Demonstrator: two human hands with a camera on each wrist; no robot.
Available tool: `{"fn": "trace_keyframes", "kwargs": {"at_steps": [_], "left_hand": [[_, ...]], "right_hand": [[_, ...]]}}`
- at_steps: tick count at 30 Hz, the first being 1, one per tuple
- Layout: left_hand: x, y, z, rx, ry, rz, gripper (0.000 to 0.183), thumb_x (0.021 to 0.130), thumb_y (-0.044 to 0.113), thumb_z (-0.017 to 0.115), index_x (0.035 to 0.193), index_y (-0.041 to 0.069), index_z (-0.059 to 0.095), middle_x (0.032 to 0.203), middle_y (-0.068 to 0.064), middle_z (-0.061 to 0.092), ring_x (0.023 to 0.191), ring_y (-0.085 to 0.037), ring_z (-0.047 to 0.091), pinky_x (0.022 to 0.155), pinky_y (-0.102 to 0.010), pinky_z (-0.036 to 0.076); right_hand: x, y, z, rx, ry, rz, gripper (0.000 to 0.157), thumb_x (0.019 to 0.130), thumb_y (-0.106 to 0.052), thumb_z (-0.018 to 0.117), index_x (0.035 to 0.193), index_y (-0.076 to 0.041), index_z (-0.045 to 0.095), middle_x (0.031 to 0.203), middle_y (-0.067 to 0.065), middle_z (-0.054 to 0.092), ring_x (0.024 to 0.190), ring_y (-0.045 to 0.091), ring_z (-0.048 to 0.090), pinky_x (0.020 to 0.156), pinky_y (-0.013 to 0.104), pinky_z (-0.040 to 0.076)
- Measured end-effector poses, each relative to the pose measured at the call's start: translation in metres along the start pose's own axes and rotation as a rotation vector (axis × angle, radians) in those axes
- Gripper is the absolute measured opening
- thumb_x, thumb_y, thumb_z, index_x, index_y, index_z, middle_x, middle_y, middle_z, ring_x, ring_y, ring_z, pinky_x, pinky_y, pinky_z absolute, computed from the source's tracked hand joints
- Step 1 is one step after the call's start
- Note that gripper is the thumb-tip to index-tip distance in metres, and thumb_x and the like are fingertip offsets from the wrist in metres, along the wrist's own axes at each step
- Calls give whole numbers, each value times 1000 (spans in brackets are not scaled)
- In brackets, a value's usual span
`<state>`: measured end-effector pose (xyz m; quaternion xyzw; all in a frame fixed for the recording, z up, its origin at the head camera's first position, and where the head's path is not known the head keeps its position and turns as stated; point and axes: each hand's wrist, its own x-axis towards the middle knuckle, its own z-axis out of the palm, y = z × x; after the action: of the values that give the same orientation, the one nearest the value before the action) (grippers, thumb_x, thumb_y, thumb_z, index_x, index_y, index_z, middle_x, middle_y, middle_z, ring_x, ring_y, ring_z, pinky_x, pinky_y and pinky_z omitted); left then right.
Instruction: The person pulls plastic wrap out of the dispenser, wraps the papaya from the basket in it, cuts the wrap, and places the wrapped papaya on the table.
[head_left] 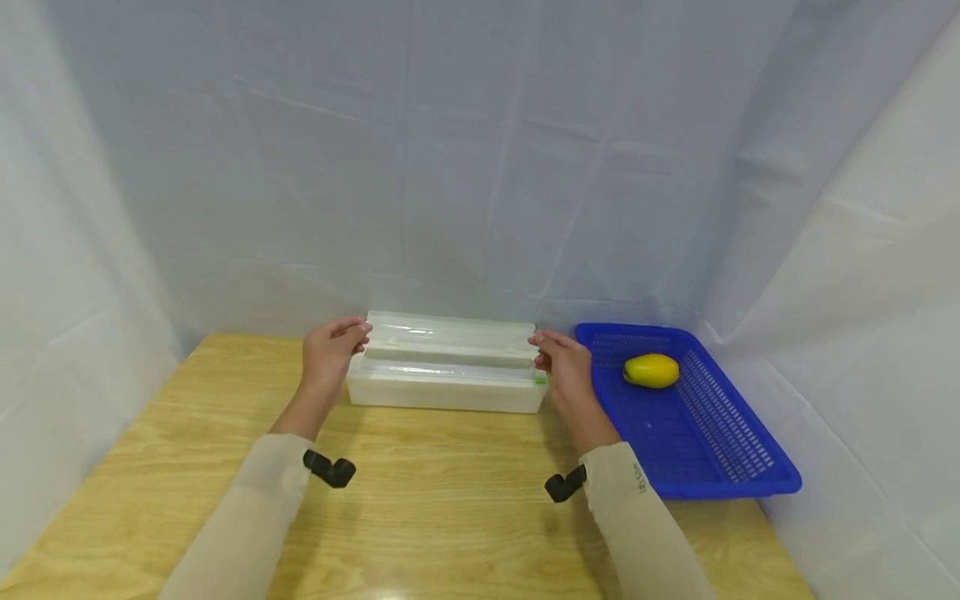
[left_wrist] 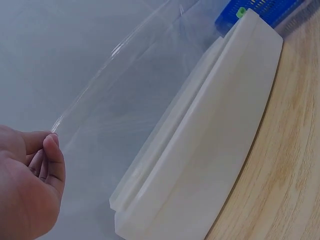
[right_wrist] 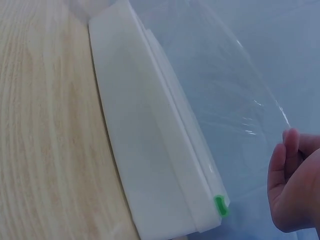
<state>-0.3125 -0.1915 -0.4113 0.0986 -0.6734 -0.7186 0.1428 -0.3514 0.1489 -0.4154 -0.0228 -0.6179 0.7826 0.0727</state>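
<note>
A long white cling film dispenser (head_left: 446, 396) sits on the wooden table, with a green slider (right_wrist: 220, 205) at its right end. Clear cling film (left_wrist: 125, 90) stretches up out of it, its free edge catching the light. My left hand (head_left: 328, 358) pinches the left corner of that edge between thumb and fingers. At the opposite corner, my right hand (head_left: 567, 362) pinches the film the same way. Both hands are raised above the dispenser, one beside each end, with the sheet spread between them. The film roll inside is hidden in the wrist views.
To the right, a blue plastic basket (head_left: 645, 458) holds a yellow oval fruit (head_left: 651, 371). Pale sheeting (head_left: 480, 167) hangs behind the table (head_left: 420, 500) and along both sides.
</note>
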Motion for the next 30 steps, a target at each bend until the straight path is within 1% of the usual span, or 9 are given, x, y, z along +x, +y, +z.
{"fn": "trace_keyframes", "kwargs": {"at_steps": [3, 9, 14, 20, 23, 26, 30], "left_hand": [[0, 3, 1, -8, -4, 0, 33, 89, 22, 70, 115, 2, 64, 107, -10, 68, 85, -12, 64, 74, -20, 54], [-3, 8, 3, -3, -23, -9, 32, 89, 22, 69, 114, 3, 64, 103, -6, 68, 84, -11, 63, 70, -18, 54], [-3, 15, 4, -45, -25, 7, 31, 88, 20, 70, 112, 1, 63, 99, -3, 67, 83, -11, 62, 69, -16, 53], [-4, 21, 10, -90, -13, 38, 32, 88, 16, 71, 113, -2, 64, 99, -5, 68, 81, -11, 63, 68, -17, 54], [-4, 25, 14, -106, -14, 46, 34, 87, 17, 71, 114, -2, 64, 99, -5, 68, 83, -14, 64, 69, -17, 54], [-5, 28, 15, -103, -25, 62, 37, 87, 19, 71, 116, -3, 63, 102, -7, 67, 84, -14, 63, 70, -17, 54], [-5, 33, 15, -105, -37, 78, 40, 87, 21, 72, 117, -3, 62, 107, -12, 66, 82, -12, 62, 71, -18, 54]], "right_hand": [[3, -4, -1, -9, 12, 6, 29, 88, -9, 68, 112, 6, 65, 76, -3, 71, 49, 6, 55, 50, 18, 48], [5, -10, -2, -9, 39, 34, 33, 88, -13, 70, 116, 4, 65, 81, -3, 72, 49, 5, 55, 52, 18, 49], [6, -15, 0, 4, 45, 43, 35, 87, -14, 71, 117, 3, 65, 83, -2, 72, 50, 6, 55, 54, 20, 50], [6, -24, -3, 12, 39, 27, 36, 87, -14, 71, 117, 4, 65, 82, -3, 72, 52, 7, 57, 60, 24, 52], [5, -29, -5, 11, 37, 25, 38, 87, -14, 71, 119, 4, 63, 81, -4, 72, 52, 8, 56, 63, 27, 53], [4, -33, -5, 15, 32, 22, 41, 88, -14, 70, 122, 6, 61, 81, -4, 72, 52, 8, 55, 61, 26, 53], [4, -36, -4, 22, 37, 6, 35, 88, -15, 71, 116, 4, 64, 82, -2, 72, 52, 8, 54, 57, 23, 51]]}}
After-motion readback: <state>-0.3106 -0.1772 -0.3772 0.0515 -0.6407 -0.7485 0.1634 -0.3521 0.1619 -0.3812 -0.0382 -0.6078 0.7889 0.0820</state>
